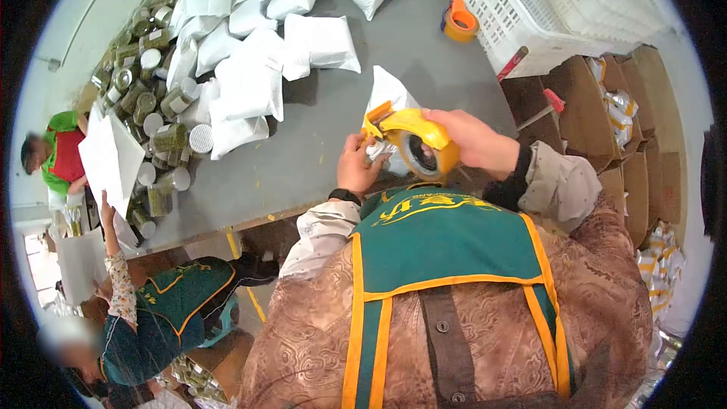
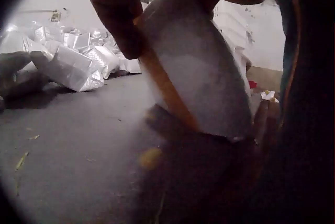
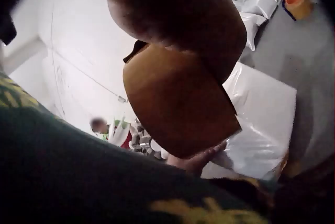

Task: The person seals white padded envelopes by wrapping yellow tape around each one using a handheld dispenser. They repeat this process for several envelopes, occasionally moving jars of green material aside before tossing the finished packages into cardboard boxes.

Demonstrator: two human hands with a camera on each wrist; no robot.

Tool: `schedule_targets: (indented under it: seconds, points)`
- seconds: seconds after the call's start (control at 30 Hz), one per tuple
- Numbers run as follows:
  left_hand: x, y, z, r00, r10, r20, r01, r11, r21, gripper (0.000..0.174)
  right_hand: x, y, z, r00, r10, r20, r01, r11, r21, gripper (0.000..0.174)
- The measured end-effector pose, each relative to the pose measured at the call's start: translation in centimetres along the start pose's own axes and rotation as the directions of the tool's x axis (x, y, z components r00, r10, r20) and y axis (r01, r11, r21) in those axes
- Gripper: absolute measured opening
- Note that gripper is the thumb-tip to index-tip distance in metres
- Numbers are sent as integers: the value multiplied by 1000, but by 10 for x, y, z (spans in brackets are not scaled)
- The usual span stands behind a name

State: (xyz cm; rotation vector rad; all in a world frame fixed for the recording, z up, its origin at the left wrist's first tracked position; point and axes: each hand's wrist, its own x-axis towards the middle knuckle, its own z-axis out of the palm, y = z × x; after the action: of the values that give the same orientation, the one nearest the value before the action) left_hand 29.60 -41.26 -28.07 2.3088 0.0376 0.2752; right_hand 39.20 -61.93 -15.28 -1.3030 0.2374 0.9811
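My right hand (image 1: 477,140) grips a yellow tape dispenser (image 1: 424,127) loaded with a roll of tape. The dispenser's front end lies over a white package (image 1: 390,91) at the table's near edge. My left hand (image 1: 358,163) holds that package from its left side, its fingers close to the dispenser's front. In the left wrist view, a brown-orange strip of tape (image 2: 166,89) runs along the package's edge. The right wrist view has the wide tape roll (image 3: 180,101) below my palm, with the package (image 3: 264,119) tilted beside it.
White packages (image 1: 250,79) lie heaped across the grey table (image 1: 318,159), with lidded jars (image 1: 170,136) at their left. An orange tape dispenser (image 1: 459,21) stands near white plastic crates (image 1: 500,11). Cardboard boxes (image 1: 579,117) sit at the right. Two other people are at the left, one holding a white bag (image 1: 112,155).
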Motion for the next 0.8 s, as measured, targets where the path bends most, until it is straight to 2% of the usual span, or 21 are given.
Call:
schedule_targets:
  seconds: [0.07,0.1,0.2,0.37,0.5,0.6,0.7,0.8]
  points:
    - [-1,-7,8,999,20,-33,-20,1000,7,42,-3,5,7,999,6,-50,-4,999,33,35]
    - [-1,-2,6,1000,-26,-13,25,999,-33,43,-2,12,7,998,-1,-67,5,999,49,35]
    - [-3,15,3,995,-97,4,97,994,41,46,1,19,9,996,6,-89,1,996,84,34]
    - [-7,9,8,998,-64,-3,64,996,64,49,7,22,5,999,41,-35,-29,954,297,35]
    - [-6,11,8,1000,-8,-3,8,993,121,49,5,25,10,997,38,-61,-19,957,288,36]
    - [-3,21,-4,993,-61,100,57,998,39,43,1,27,9,999,-9,-41,18,976,219,36]
    - [-4,7,-2,997,-53,53,56,996,-66,34,1,27,6,1000,-9,-12,12,972,234,37]
    - [-1,3,-1,987,-163,9,161,964,-210,29,-1,22,10,1000,16,-13,-13,978,206,38]
